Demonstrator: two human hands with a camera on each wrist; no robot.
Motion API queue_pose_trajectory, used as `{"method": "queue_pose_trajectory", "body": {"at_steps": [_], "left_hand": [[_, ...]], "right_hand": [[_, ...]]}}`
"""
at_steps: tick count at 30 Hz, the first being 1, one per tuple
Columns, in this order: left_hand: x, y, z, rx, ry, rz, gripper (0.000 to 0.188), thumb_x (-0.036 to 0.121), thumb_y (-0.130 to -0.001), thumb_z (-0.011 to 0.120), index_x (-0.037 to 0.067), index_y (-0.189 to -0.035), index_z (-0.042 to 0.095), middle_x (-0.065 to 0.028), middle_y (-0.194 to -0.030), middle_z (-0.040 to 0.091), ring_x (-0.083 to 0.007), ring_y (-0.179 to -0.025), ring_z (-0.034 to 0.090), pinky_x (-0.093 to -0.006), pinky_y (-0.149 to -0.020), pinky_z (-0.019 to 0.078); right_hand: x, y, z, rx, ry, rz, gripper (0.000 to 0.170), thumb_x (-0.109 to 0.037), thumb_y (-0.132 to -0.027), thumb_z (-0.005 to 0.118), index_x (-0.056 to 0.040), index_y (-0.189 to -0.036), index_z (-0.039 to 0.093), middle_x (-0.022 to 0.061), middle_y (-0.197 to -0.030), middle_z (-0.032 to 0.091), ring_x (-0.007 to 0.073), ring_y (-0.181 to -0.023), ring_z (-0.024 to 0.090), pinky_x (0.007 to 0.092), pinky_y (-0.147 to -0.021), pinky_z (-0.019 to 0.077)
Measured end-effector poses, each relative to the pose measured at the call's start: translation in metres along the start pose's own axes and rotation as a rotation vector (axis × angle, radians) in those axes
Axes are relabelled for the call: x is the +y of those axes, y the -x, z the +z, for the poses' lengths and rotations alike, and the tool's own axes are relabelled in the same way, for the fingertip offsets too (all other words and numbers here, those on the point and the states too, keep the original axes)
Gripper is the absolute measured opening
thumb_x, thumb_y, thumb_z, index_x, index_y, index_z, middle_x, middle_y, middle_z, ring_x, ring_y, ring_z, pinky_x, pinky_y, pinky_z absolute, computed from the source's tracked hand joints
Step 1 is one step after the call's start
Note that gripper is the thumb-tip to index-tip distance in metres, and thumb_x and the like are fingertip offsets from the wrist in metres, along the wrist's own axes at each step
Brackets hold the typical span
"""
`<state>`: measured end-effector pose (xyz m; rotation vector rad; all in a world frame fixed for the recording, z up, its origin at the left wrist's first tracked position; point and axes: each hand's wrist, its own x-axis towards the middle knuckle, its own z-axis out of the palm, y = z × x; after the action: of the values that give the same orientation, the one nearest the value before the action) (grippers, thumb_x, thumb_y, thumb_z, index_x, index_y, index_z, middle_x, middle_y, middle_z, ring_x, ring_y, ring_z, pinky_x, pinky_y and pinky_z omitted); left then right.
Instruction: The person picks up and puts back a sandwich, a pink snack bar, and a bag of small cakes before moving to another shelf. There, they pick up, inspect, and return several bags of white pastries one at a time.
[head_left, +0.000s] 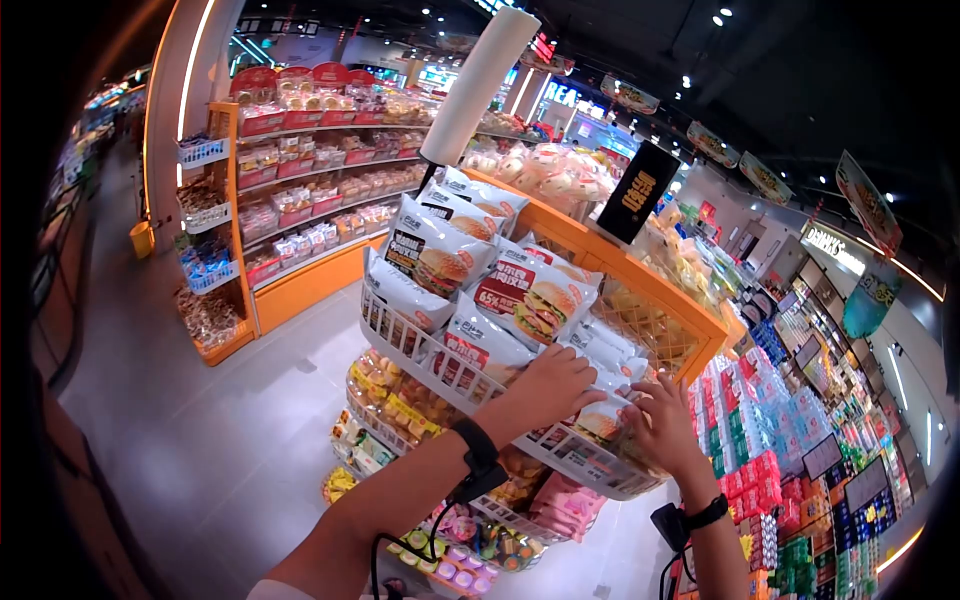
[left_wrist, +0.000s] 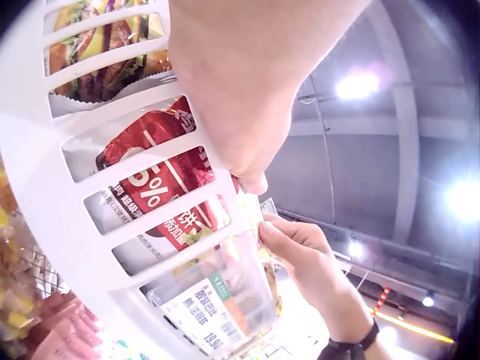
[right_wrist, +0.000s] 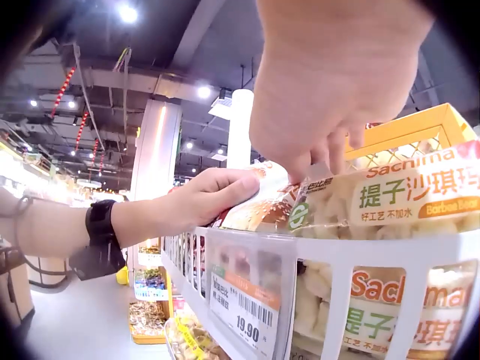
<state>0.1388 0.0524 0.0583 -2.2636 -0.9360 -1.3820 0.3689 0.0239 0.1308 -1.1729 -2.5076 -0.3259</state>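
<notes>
The left hand [head_left: 550, 385] rests on a burger pack [head_left: 600, 424] in the basket's [right_wrist: 375, 251] right end; the right hand [head_left: 662, 425] bends its fingers beside it. Whether either grips, I cannot tell. Light, even pressure should spare the wrapper. Sachima packs [right_wrist: 420, 187] crowd close right; an orange rack [head_left: 692, 326] bars the far side.

Burger packs [left_wrist: 146, 131] partly hidden behind basket [left_wrist: 37, 154]; far shelf goods [head_left: 335, 185] indistinct.

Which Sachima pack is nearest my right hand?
The upper Sachima pack by your right hand, poking above the basket rim; the lower pack shows through the slats.
</notes>
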Motion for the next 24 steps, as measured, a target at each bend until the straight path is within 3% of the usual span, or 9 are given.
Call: {"method": "queue_pose_trajectory", "body": {"at_steps": [3,9,15,19,24], "left_hand": [[0.005,-0.001,-0.004,-0.057,-0.003,-0.042,0.023,0.032,-0.090,0.066,0.009,-0.091,0.063,-0.0074,-0.090,0.060,-0.0274,-0.096,0.057,-0.0415,-0.092,0.0412],[0.012,0.001,-0.008,0.090,-0.158,-0.046,0.035,0.027,-0.090,0.065,0.006,-0.117,0.062,-0.0095,-0.123,0.061,-0.0301,-0.130,0.048,-0.0526,-0.116,0.0245],[-0.013,0.012,-0.047,0.066,-0.342,-0.130,0.050,0.032,-0.093,0.061,0.005,-0.135,0.053,-0.0119,-0.141,0.052,-0.0330,-0.144,0.033,-0.0584,-0.118,0.0152],[-0.035,0.011,-0.067,-0.017,-0.374,-0.166,0.063,0.039,-0.096,0.054,0.004,-0.147,0.040,-0.0134,-0.154,0.037,-0.0350,-0.147,0.026,-0.0581,-0.118,0.0132],[-0.052,0.022,-0.061,-0.143,-0.383,-0.210,0.071,0.048,-0.099,0.046,0.003,-0.152,0.029,-0.0142,-0.160,0.026,-0.0358,-0.149,0.020,-0.0594,-0.117,0.0126]], "right_hand": [[-0.003,0.004,0.004,0.056,0.053,-0.014,0.023,-0.019,-0.090,0.062,-0.0057,-0.108,0.068,0.0110,-0.122,0.062,0.0338,-0.129,0.045,0.0614,-0.116,0.0179],[-0.036,-0.007,0.000,0.178,0.068,-0.035,0.038,-0.024,-0.092,0.062,-0.0026,-0.124,0.056,0.0164,-0.131,0.056,0.0375,-0.129,0.046,0.0607,-0.113,0.0233],[-0.059,-0.029,0.028,0.213,-0.020,-0.011,0.050,-0.038,-0.097,0.056,0.0014,-0.128,0.054,0.0216,-0.134,0.053,0.0391,-0.127,0.048,0.0588,-0.112,0.0280],[-0.069,-0.041,0.061,0.262,0.094,-0.045,0.055,-0.042,-0.096,0.055,0.0016,-0.129,0.053,0.0224,-0.135,0.053,0.0406,-0.125,0.049,0.0583,-0.112,0.0278],[-0.076,-0.041,0.077,0.305,-0.022,0.013,0.056,-0.040,-0.094,0.059,0.0022,-0.130,0.052,0.0225,-0.130,0.057,0.0385,-0.121,0.052,0.0574,-0.112,0.0277]]}}
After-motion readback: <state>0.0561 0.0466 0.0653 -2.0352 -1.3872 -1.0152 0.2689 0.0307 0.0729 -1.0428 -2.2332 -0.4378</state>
